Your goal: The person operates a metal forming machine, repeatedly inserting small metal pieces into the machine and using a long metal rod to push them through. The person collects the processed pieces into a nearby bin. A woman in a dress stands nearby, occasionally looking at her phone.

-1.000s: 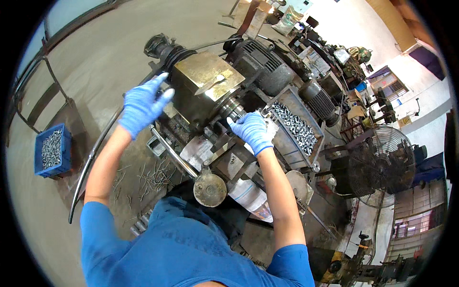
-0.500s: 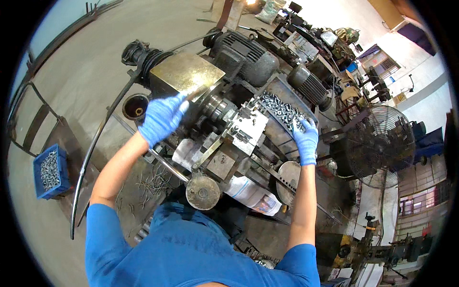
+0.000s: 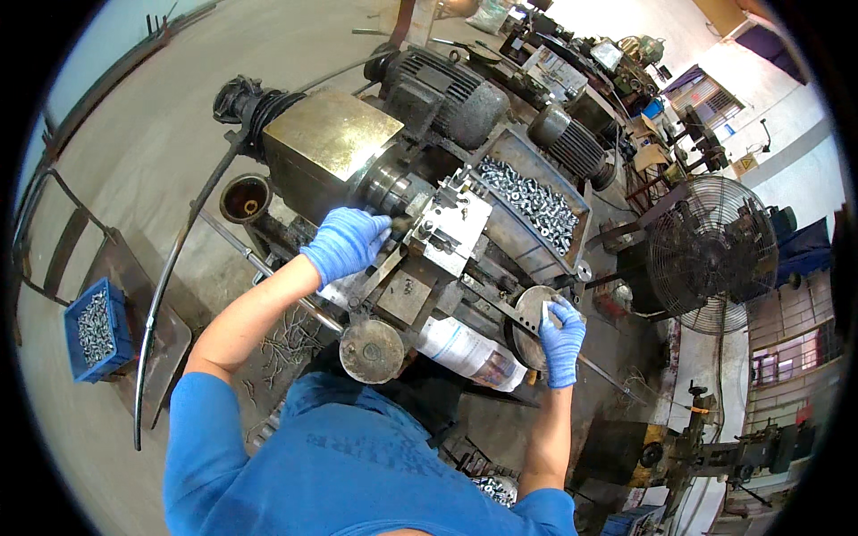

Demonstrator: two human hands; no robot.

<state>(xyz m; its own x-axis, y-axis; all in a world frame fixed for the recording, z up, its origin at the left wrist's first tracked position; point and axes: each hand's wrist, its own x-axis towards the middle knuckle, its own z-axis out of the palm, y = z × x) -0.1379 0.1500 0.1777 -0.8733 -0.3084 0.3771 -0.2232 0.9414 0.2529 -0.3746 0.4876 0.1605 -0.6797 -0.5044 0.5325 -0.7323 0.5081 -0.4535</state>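
My left hand (image 3: 347, 243), in a blue knit glove, is closed just below the chuck (image 3: 386, 186) of a small lathe. Something thin and brownish shows at its fingertips, too unclear to name. Beside it is the bright metal tool block (image 3: 458, 223). My right hand (image 3: 561, 347), gloved alike, has its fingers bent at the end of a flat bar with holes (image 3: 500, 306), in front of a round metal wheel (image 3: 527, 344). What its fingers grip is hidden. Small metal fittings (image 3: 532, 204) fill a grey tray (image 3: 534, 243) behind the bar.
A brass-coloured cover (image 3: 332, 134) and a motor (image 3: 451, 94) stand at the back. A long curved rod (image 3: 165, 290) arches on the left, near a blue crate (image 3: 114, 357) of metal parts. A caged fan (image 3: 712, 255) stands right. A round handle plate (image 3: 371, 351) is close to my body.
My left hand has moved right and down from the brass-coloured cover to beside the chuck. My right hand has left the tray of fittings and come down to the bar and wheel.
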